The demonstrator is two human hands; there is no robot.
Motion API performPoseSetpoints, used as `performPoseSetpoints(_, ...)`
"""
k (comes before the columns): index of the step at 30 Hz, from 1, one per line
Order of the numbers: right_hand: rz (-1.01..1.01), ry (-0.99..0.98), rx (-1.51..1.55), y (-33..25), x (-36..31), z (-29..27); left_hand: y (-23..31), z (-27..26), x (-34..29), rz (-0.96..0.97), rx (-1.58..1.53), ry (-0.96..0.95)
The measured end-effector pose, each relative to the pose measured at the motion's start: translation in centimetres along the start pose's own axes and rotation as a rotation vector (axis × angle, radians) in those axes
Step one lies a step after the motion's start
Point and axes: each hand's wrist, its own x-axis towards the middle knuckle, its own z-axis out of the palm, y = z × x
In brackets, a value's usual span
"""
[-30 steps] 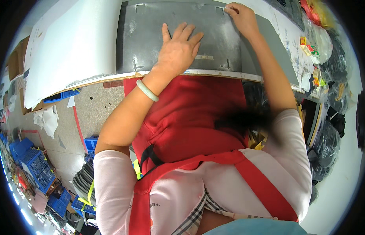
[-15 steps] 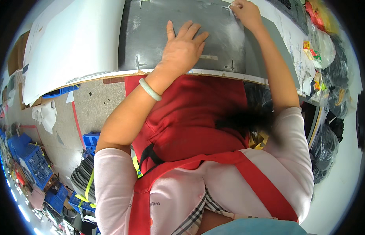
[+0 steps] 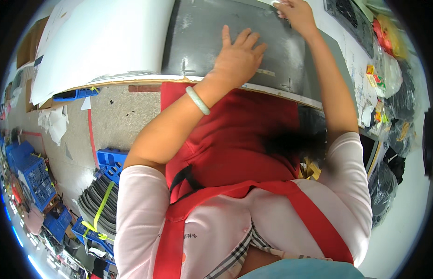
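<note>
A dark grey sheet [image 3: 198,32] with whitish smudges and small cross-shaped marks near its corners covers the middle of the worktable. My left hand [image 3: 239,56] lies flat on it, palm down with fingers spread, and a pale bangle [image 3: 198,101] circles that wrist. By the sheet's far right corner, my right hand [image 3: 298,17] is closed with its fingertips pinched. They hold a small white piece [image 3: 274,3], cut off by the upper edge of the picture, so its kind is unclear.
A large white sheet [image 3: 109,37] covers the table's left part. Another grey sheet [image 3: 339,60] shows under my right forearm. Plastic bags [image 3: 400,83] stand along the right side. Blue crates [image 3: 37,179] and a strapped stack of dark sheets [image 3: 98,202] sit at floor level on the left.
The whole view has shifted, so the table appears farther right and higher. My left hand stays flat on the dark sheet, and my right hand remains at the far corner with the white piece.
</note>
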Motion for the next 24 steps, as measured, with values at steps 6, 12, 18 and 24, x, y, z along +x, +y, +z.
performPoseSetpoints(6,-0.559,-0.051,-0.311,-3.2,3.7,10.1,0.8,0.3,0.8,0.021,-0.045,-0.020)
performPoseSetpoints(12,-0.523,-0.178,-0.405,-9.3,3.3,13.4,0.3,0.3,0.4,-0.005,-0.079,-0.018)
performPoseSetpoints(18,-0.647,-0.213,-0.584,-9.7,3.9,14.4,0.1,0.4,0.2,0.016,-0.090,0.038)
performPoseSetpoints(24,-0.155,-0.228,-0.060,-7.4,5.1,13.9,0.1,0.8,0.4,0.026,-0.080,0.025)
